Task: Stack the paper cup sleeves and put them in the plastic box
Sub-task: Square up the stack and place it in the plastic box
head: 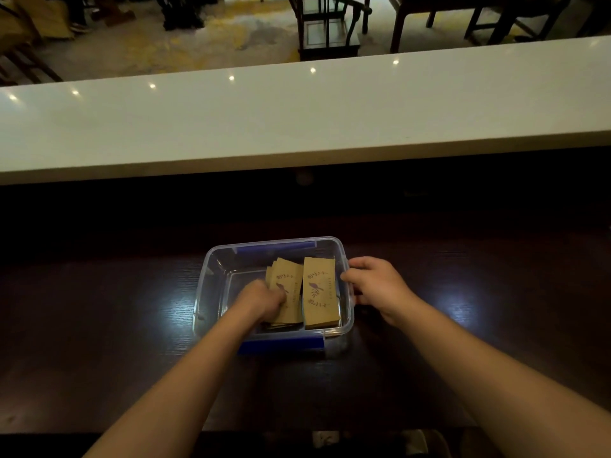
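Note:
A clear plastic box (pixel 211 269) with blue clips stands on the dark wooden table. Inside it lie two stacks of brown paper cup sleeves with a purple bird print. The right stack (pixel 320 292) lies neat against the box's right wall. The left stack (pixel 287 282) is slightly fanned. My left hand (pixel 261 300) reaches into the box and is closed on the left stack's near edge. My right hand (pixel 375 280) grips the box's right rim from outside, fingers curled over the edge.
The dark table (pixel 99 325) spreads to both sides of the box. A raised white counter (pixel 297 117) runs across behind it. Dark wooden chairs (pixel 327 24) stand on the floor beyond the counter.

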`<action>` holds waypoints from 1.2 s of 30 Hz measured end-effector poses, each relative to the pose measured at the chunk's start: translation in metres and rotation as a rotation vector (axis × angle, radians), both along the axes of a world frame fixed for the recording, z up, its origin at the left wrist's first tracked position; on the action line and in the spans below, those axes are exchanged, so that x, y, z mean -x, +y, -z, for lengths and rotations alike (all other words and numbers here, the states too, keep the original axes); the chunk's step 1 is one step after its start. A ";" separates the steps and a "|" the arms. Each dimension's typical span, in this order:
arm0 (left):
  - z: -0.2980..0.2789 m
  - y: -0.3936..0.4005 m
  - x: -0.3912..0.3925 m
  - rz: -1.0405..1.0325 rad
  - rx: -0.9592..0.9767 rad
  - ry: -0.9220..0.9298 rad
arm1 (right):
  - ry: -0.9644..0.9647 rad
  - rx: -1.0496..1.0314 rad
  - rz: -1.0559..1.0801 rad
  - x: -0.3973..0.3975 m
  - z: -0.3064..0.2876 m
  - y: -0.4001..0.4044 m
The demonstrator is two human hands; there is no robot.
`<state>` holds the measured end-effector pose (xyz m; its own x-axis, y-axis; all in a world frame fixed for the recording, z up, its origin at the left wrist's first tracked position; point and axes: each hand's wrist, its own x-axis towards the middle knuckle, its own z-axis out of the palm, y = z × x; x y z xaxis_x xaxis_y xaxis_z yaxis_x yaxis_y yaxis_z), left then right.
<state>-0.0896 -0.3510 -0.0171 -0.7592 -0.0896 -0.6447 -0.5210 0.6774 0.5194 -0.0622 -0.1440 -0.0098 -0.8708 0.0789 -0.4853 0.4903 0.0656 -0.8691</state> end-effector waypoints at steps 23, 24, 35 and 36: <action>0.000 0.012 0.004 -0.081 -0.206 -0.163 | 0.032 -0.139 -0.063 -0.005 -0.011 -0.007; -0.002 0.011 0.005 -0.106 -0.217 -0.164 | 0.027 -0.141 -0.060 -0.005 -0.012 -0.007; -0.007 -0.017 0.012 -0.151 -0.239 -0.051 | 0.000 -0.196 -0.094 -0.003 -0.013 -0.006; -0.011 -0.018 0.012 -0.155 -0.219 -0.029 | -0.002 -0.218 -0.111 -0.003 -0.016 -0.006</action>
<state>-0.1020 -0.3686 -0.0063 -0.7284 -0.0590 -0.6826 -0.6262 0.4616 0.6283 -0.0588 -0.1496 0.0058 -0.8791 0.0857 -0.4689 0.4712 0.3052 -0.8275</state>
